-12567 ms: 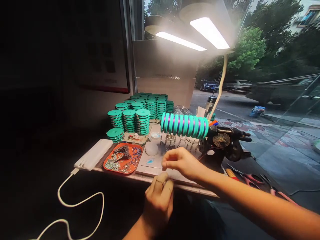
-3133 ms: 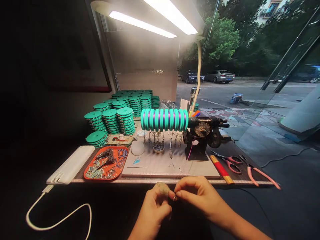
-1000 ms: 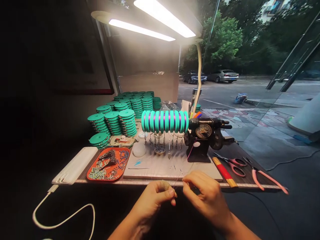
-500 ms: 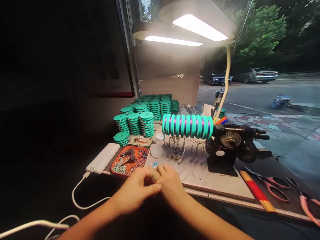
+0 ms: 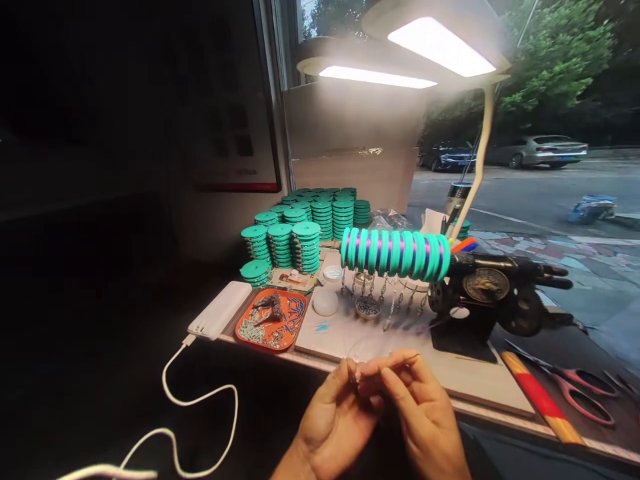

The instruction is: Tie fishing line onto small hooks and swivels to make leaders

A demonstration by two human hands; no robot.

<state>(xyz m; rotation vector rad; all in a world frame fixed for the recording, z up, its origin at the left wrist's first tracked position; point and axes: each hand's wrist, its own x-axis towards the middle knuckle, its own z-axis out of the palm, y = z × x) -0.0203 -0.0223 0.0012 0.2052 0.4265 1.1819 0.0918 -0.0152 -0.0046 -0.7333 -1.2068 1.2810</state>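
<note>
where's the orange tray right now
In the head view, the orange tray lies left of centre, beyond and left of the left hand, between the white power bank on its left and the pale board on its right.

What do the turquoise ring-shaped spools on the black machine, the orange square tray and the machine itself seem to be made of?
The turquoise ring-shaped spools: matte, perhaps foam or plastic, from their even colour and rounded rims.
The orange square tray: probably smooth moulded plastic, from its rounded corners and uniform colour.
The black machine: likely metal, slightly glossy, from its highlights.
</note>
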